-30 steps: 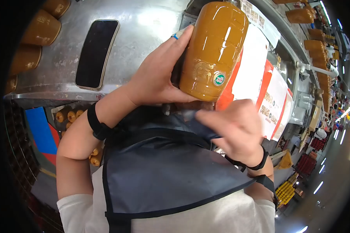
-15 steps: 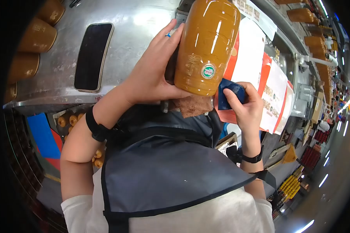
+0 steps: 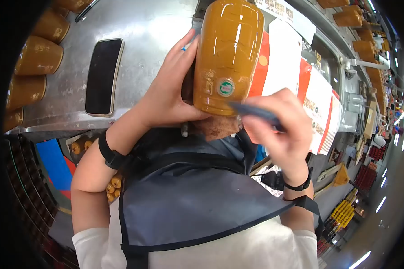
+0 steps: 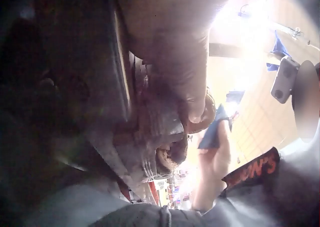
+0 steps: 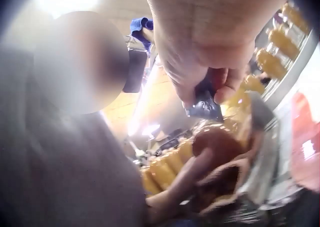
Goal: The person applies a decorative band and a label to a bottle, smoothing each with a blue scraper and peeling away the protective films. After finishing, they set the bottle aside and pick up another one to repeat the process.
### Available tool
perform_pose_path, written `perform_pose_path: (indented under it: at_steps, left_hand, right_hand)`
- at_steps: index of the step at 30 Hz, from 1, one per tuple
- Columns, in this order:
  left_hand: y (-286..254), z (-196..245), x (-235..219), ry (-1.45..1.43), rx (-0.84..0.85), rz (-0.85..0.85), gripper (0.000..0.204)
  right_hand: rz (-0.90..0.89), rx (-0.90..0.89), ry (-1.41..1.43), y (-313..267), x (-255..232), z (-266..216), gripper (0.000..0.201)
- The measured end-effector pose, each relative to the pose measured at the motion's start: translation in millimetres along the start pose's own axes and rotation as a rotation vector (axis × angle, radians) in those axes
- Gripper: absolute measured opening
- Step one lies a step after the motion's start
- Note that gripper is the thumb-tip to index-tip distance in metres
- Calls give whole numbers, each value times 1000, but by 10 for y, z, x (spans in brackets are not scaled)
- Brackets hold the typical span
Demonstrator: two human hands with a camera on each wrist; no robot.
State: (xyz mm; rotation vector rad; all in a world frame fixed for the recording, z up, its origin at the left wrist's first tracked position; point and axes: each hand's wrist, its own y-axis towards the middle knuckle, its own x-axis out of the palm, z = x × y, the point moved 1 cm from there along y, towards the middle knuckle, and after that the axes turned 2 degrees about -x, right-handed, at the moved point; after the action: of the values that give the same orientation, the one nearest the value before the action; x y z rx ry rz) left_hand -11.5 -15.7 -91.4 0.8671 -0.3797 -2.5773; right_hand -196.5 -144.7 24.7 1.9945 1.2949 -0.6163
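Observation:
A glossy amber bottle (image 3: 229,54) with gold relief and a round green-and-white sticker (image 3: 225,87) lies with its base toward the body. My left hand (image 3: 170,89) holds it from the left side, fingers along its wall and thumb by the base. Between thumb and fingers, my right hand (image 3: 283,125) pinches a flat dark blue scraper-like piece (image 3: 260,112), blurred, its tip overlapping the bottle's lower right edge. The right wrist view shows this piece (image 5: 205,107) close above the bottle. Rough brown padding (image 3: 221,127) shows beneath the base.
A phone (image 3: 104,76) lies on the metal table (image 3: 139,27), with several amber bottles (image 3: 40,56) along its left edge. Right of the held bottle are red-and-white printed sheets (image 3: 283,58). Small round amber pieces (image 3: 114,186) sit below the table's edge at left.
My right hand moved away from the bottle's base to its right side, then back to the lower edge. The bottle has turned a little, its sticker shifting left. The whole view shifted slightly.

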Motion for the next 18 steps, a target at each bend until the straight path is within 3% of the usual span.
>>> perform_pose_path:
  at_steps: [2, 3, 4, 5, 8, 9, 10, 12, 13, 14, 16, 18]
  left_hand:
    - [19, -5, -12, -7, 43, 42, 116]
    - [19, 1, -22, -9, 40, 45, 116]
    - [33, 0, -35, -5, 42, 52, 116]
    - [24, 6, -30, -6, 39, 55, 115]
    - [32, -19, -50, -14, 38, 53, 114]
    - [31, -19, -47, -18, 32, 60, 114]
    - [40, -18, -43, -19, 32, 79, 113]
    - [56, 7, -43, -30, 49, 77, 113]
    - [83, 0, -58, -24, 62, 64, 112]
    - [129, 1, -66, -18, 80, 62, 112]
    - [151, 48, -102, -50, 67, 22, 113]
    - [195, 29, -91, -27, 27, 3, 115]
  right_hand:
    - [-23, 54, 36, 207, 24, 140, 22]
    - [49, 212, 145, 323, -21, 212, 19]
    - [180, 39, -148, 511, -139, 292, 16]
    - [170, 38, -149, 500, -127, 271, 16]
    - [-124, -510, -315, 333, 56, 66, 27]
    - [-80, -645, -397, 243, 228, -38, 28]
    - [-204, -601, -329, 234, 172, -115, 27]
    - [-260, -348, -237, 533, 1, 4, 23]
    - [-201, -220, -233, 745, -128, 146, 30]
    - [-49, -213, -376, 879, -236, 245, 28]
    - [28, -473, -421, 745, -26, 335, 28]
    - [-190, -618, -123, 389, 259, 116, 28]
